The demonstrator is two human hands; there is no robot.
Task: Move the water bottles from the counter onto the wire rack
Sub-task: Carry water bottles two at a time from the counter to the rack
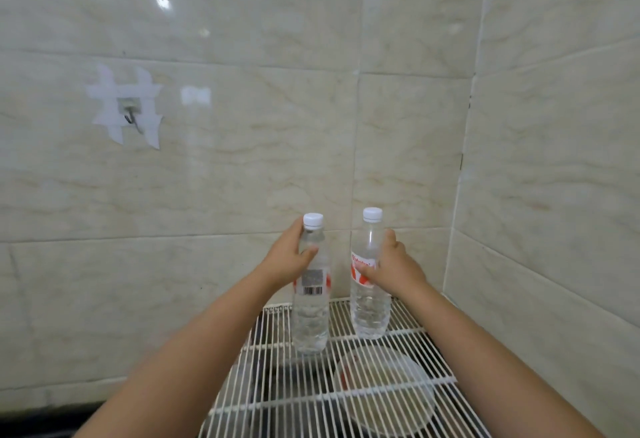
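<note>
Two upright bottles on wire rack [408, 384], left hand [289, 257] gripping left bottle [310, 313], right hand [394, 266] gripping right bottle [370, 306] (labels half hidden).

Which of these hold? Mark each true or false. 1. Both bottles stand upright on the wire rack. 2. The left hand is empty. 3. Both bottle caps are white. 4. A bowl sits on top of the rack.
1. True: the left bottle and the right bottle stand upright on the wire rack.
2. False: the left hand grips the left bottle; the right hand grips the right one.
3. True.
4. False: the round dish lies under the rack wires.
</note>
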